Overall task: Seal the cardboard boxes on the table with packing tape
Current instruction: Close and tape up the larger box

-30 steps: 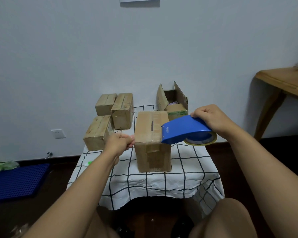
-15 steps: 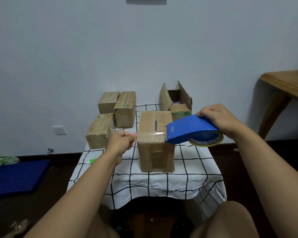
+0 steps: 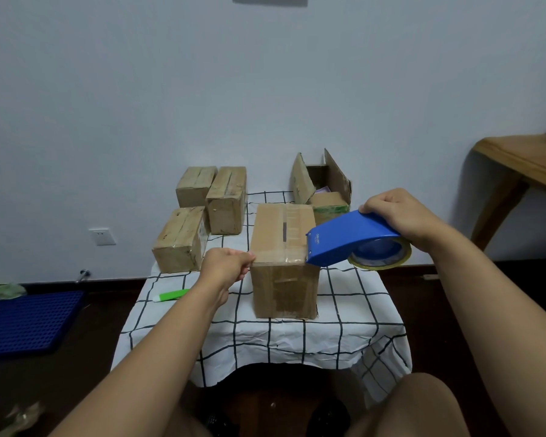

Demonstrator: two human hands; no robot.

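A closed cardboard box (image 3: 282, 279) stands at the middle of the small table (image 3: 353, 313) under a white checked cloth. My right hand (image 3: 397, 216) grips a blue tape dispenser (image 3: 347, 241) whose front edge sits at the box's top right front corner. A clear strip of tape (image 3: 278, 257) runs across the front of the box's top. My left hand (image 3: 226, 268) pinches the tape's free end at the box's top left front corner. Three closed boxes (image 3: 183, 239) stand at the back left. An open box (image 3: 323, 187) with raised flaps stands at the back right.
A green marker (image 3: 171, 295) lies on the cloth at the left front. A blue plastic mat (image 3: 26, 323) lies on the dark floor to the left. A wooden table (image 3: 527, 165) stands at the right by the wall. My knees are below the table's front edge.
My left hand has drawn in to the box's top left corner. The tape now lies across the box's front top edge; the dispenser stays at the right corner.
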